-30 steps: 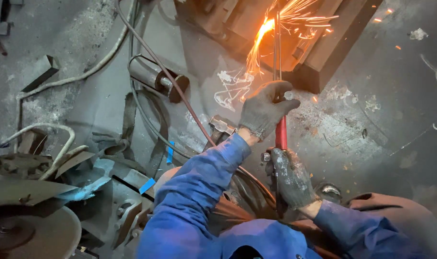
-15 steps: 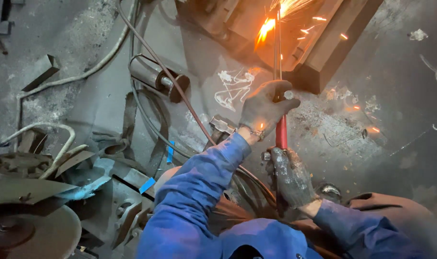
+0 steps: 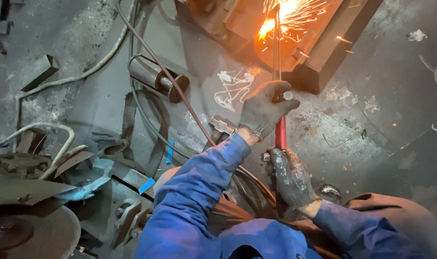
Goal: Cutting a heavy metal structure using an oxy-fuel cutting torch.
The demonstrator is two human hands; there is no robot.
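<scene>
**Sparks grow brighter at torch tip**

Spark burst flares bigger than before on the dark metal block (image 3: 324, 52). Both my gloved hands wrap the red-handled cutting torch (image 3: 279, 96): left hand (image 3: 266, 109) forward, right hand (image 3: 290, 177) clenched behind.

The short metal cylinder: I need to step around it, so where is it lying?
In the head view the short metal cylinder lies on the floor upper left of the gloved left hand, among the hoses.
</scene>
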